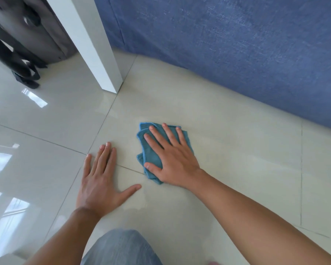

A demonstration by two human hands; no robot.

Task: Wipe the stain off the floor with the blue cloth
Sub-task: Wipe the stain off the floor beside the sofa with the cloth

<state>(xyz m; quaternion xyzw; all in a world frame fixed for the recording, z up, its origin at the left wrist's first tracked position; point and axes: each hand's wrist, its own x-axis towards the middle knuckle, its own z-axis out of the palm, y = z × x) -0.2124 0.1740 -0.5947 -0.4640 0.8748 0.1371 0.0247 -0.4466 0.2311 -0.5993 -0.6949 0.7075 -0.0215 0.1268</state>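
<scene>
cloth: the blue cloth [151,150] is a small folded microfibre-looking rag lying flat on the floor [237,150], on the near side of the white post [96,54] and a bit right of it, across a grout line
right hand: the right hand [172,159] is spread flat on top of the cloth, fingers fanned out, palm pressing down. it's not pinching or bunching anything, just pinning it to the tile
left hand: the left hand [101,178] is flat on bare tile just left of the cloth, fingers together and thumb out, holding nothing, looks like it's only propping the person up
stain: honestly hard to spot. there's a faint dull wet-ish patch [138,201] on the tile just nearer the camera than the cloth, can't tell if that's the stain or just damp
how it handles: soft, light, floppy, nothing to break. the folded layers will probably slide on each other and the glossy tile looks slick, so I'd guess it skates easily
where to hold: I'd keep the flat palm over the middle with fingertips near the far edge so the folds don't peel open
other stuff: blue fabric [237,44] hangs behind the post, dark bag [27,35] to its left, and a knee [120,247] shows at the bottom
</scene>
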